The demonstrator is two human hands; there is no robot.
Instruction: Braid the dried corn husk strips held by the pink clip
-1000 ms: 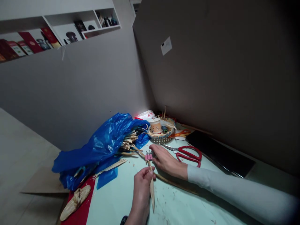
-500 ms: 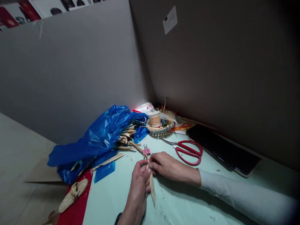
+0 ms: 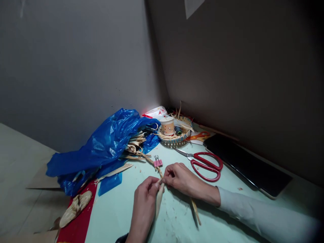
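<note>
A thin twisted cord of dry husk strips runs from the pile at the bag toward me. A pink binder clip grips it just beyond my fingers. My left hand pinches a pale strip at the cord's near end, and the strip's tail hangs down toward me. Fingertips almost touching it, my right hand pinches the cord from the other side. A second, browner strip sticks out below my right wrist; its upper end is hidden under that hand.
Red-handled scissors lie right of the clip, near a black tablet-like slab. Behind stands a woven basket with a paper cup. A blue plastic bag spills husks at left; a braided husk piece lies on red cloth.
My left hand has shifted left and slightly down. The pale strip now slants the other way, and a second strip shows beneath my right wrist. The view has tilted lower.
</note>
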